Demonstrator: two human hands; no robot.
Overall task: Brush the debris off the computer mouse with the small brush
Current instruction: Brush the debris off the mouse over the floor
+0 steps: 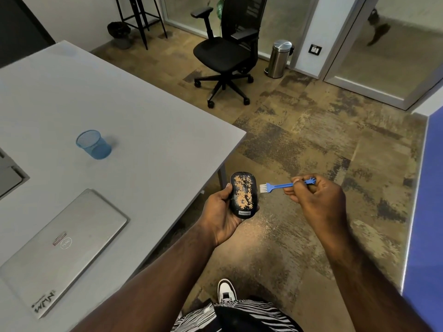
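Observation:
A black computer mouse (243,195) lies in the palm of my left hand (221,215), top side up, held over the floor just off the table's corner. Tan debris covers much of its upper surface. My right hand (316,200) pinches the handle of a small blue brush (279,186). The brush's white bristles point down and sit just right of the mouse, a small gap from its edge.
A grey table (134,121) at the left carries a closed silver laptop (62,250) and a blue mesh cup (94,144). A black office chair (227,51) and a steel pedal bin (279,58) stand on the carpet beyond. A blue partition (429,212) runs along the right.

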